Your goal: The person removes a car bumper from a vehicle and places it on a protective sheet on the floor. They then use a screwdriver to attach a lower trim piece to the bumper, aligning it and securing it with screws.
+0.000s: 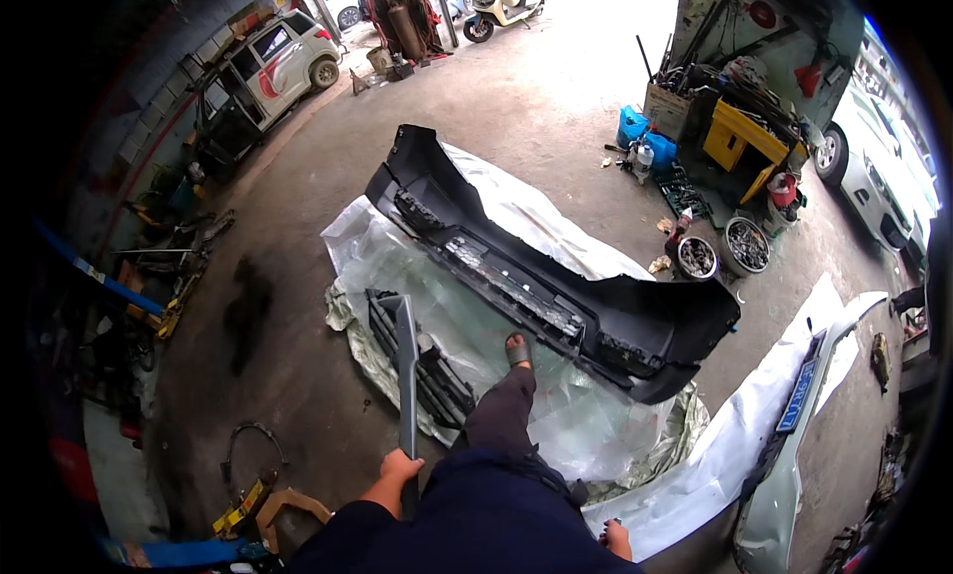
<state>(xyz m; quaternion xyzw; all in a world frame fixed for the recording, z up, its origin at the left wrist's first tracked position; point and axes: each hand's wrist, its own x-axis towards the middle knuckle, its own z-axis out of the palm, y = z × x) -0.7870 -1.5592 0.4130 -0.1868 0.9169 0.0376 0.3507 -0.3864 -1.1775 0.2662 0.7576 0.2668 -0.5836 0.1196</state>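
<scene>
"What's around, left to right?"

"A slatted black plastic panel (447, 387), then a long curved black plastic bumper (531, 271) blocking the floor ahead, and a pale silver bumper (781, 483)."

"The hands?"

"The left hand (399, 469) is closed around a long grey plastic strip (407, 375) reaching forward over the panel. The right hand (617, 541) hangs low; whether it's pinching anything, I can't tell."

Grey strip (408, 375): lower end hidden behind shirt (476, 519); right grip (617, 541): hold unclear (too small).
</scene>
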